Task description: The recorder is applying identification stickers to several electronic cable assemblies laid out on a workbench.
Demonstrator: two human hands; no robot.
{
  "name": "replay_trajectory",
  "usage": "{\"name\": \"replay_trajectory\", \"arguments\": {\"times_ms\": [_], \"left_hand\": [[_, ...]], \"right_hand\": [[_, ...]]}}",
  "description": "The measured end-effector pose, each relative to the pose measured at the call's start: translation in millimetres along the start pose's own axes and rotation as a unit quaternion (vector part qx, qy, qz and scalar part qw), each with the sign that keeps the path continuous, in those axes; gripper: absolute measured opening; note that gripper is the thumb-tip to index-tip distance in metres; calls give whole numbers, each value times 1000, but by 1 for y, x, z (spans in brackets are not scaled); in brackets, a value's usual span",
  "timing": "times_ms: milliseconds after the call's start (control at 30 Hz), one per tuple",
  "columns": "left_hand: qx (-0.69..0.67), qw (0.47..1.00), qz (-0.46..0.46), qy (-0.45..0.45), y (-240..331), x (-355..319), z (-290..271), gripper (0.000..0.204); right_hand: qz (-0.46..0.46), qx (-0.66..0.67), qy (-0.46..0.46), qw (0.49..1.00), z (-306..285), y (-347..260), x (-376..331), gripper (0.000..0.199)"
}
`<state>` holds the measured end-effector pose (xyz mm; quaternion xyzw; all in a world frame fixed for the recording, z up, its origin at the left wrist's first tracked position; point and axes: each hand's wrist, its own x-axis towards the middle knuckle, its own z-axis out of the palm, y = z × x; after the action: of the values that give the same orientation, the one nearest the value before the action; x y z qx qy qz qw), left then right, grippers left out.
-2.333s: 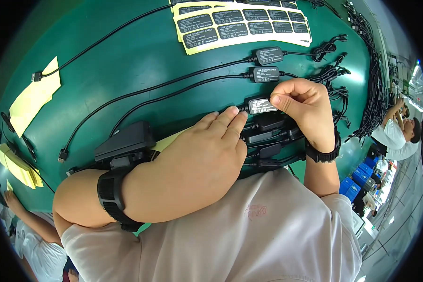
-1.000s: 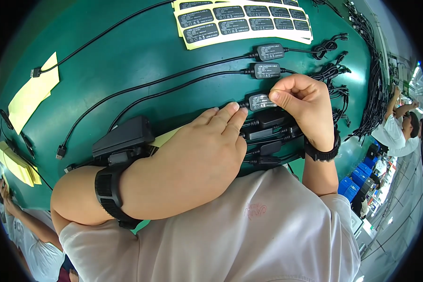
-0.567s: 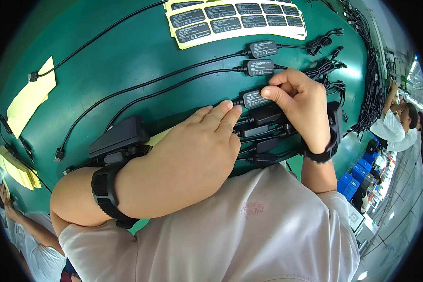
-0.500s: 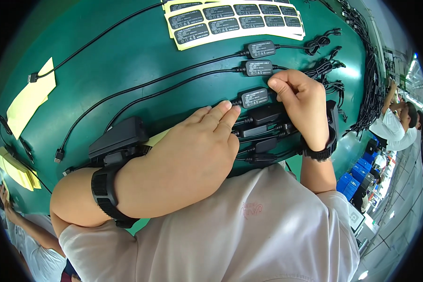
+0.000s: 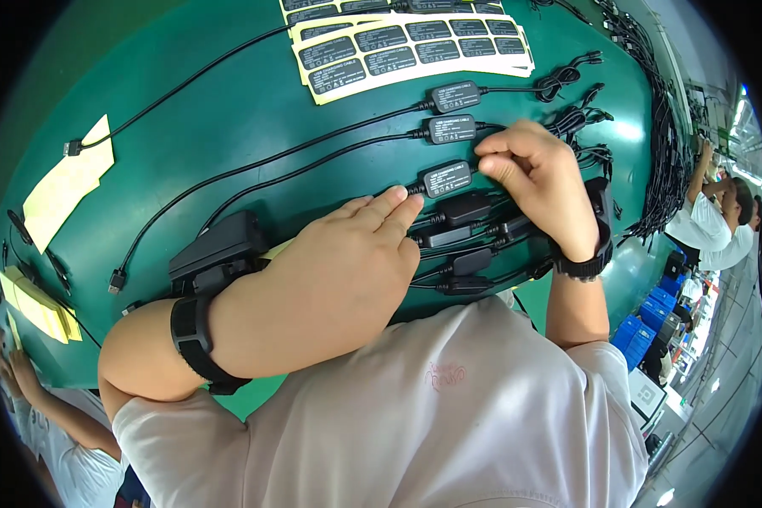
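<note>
A black USB cable with a labelled flat box point(image 5: 446, 179) lies between my hands. My left hand point(image 5: 356, 245) rests with its fingers stretched out, the fingertips over the cable at the box's left end; its thumb is hidden. At the right end of the box, my right hand point(image 5: 533, 173) has curled fingers, with thumb and forefinger pinched at the cable. Just beyond lie two more cables with labelled boxes, one nearer point(image 5: 451, 129) and one farther point(image 5: 455, 96). Below my fingers, several boxes without visible labels point(image 5: 466, 207) sit on bundled cables.
Sheets of black labels point(image 5: 415, 57) lie at the far side of the green table point(image 5: 178, 110). Yellow backing paper point(image 5: 68, 190) is at the left, near a black device point(image 5: 220, 245). Many cables point(image 5: 665, 161) hang along the right edge. Another person's hands point(image 5: 13, 364) show at lower left.
The view has shifted slightly, so the table things sit a little differently in it. Both hands stay at the same labelled box, the right thumb and forefinger still at its right end.
</note>
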<state>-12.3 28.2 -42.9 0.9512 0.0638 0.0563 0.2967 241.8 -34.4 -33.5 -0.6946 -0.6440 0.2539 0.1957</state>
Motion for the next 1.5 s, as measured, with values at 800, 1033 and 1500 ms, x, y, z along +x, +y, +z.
{"name": "replay_trajectory", "arguments": {"times_ms": [800, 1033, 1500], "left_hand": [[-70, 953, -205, 210, 10, 7, -59, 11], [-209, 931, -228, 194, 30, 38, -54, 16], [-573, 775, -263, 47, 10, 56, -27, 21]], "right_hand": [[-295, -151, 113, 937, -32, 19, 40, 17], [-169, 228, -65, 957, -39, -41, -8, 42], [-154, 149, 105, 971, -19, -26, -33, 21]]}}
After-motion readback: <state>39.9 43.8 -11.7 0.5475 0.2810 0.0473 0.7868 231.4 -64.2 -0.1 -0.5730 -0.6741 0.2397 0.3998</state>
